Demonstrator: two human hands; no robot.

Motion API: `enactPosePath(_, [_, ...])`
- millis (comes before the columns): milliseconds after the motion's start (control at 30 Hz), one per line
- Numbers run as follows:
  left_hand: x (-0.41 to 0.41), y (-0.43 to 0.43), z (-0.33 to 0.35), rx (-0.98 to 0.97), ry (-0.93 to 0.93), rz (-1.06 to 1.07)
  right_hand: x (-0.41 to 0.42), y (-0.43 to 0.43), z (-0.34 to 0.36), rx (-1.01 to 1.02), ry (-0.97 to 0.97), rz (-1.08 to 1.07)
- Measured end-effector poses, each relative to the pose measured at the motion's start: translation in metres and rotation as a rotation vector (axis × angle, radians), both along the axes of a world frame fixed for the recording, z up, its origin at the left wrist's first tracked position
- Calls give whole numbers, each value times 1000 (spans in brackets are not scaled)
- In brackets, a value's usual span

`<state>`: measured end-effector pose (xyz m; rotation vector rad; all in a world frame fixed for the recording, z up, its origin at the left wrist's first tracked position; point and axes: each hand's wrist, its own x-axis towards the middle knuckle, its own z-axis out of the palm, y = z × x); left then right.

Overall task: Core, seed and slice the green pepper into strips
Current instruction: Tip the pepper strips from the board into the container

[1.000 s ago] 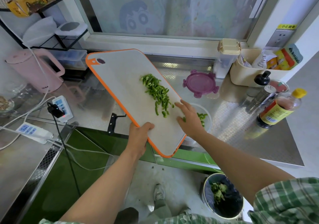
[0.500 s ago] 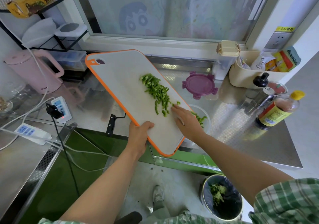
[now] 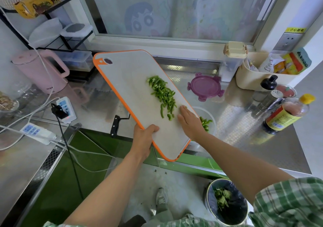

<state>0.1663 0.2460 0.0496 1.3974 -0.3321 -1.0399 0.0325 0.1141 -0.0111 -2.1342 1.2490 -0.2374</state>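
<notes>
We hold the board (image 3: pixel 132 90) up off the desk (image 3: pixel 244 135), tilted so that its lower long edge hangs over the bowl (image 3: pixel 213 121). We judge the slope is meant to let the cut pepper slide off. Our left hand (image 3: pixel 144 139) grips the near orange edge, thumb on top and the other fingers curled out of sight beneath. That grip carries the weight and sets the angle.

Our right hand (image 3: pixel 189 121) lies flat on the board's face, fingers (image 3: pixel 183 109) straight and together, holding nothing, so it can serve as a scraper. The strips (image 3: pixel 162 95) lie in a loose band that starts just beside those fingertips and runs away up the board. A few more already sit in the bowl, just right of the right wrist. Cutting looks finished, and what remains is moving the rest across.

The board is thin and stiff, with a pale matte face, a smooth orange rim, rounded corners and a hanging hole at the far end. The strips are short, narrow and glossy green, some curled. They are likely damp enough to cling, so a sweep will be needed. The bowl is clear and round, mostly hidden by the board and hand. The desk is steel, embossed to the right of the right hand. A black-handled knife (image 3: pixel 115 126) lies on it just left of the left fingers, blade under the board.
</notes>
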Motion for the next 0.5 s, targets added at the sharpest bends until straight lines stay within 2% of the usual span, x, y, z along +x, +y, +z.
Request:
enactPosePath(100, [3, 1, -1, 25, -6, 5, -14, 2, -17, -8, 63, -126])
enactPosePath(167, [4, 2, -1, 36, -10, 7, -20, 6, -20, -9, 179, -214])
enactPosePath(233, [4, 2, -1, 40, -15, 10, -21, 9, -15, -84, 233, -258])
enactPosePath(300, [2, 2, 0, 29, -20, 4, -15, 15, -5, -187, 44, -217])
enactPosePath(400, [-2, -1, 2, 13, -18, 4, -1, 32, 13, -273, -344, -6])
enactPosePath(500, [-5, -2, 3, 17, -25, -5, 6, 43, 23, -357, -446, 121])
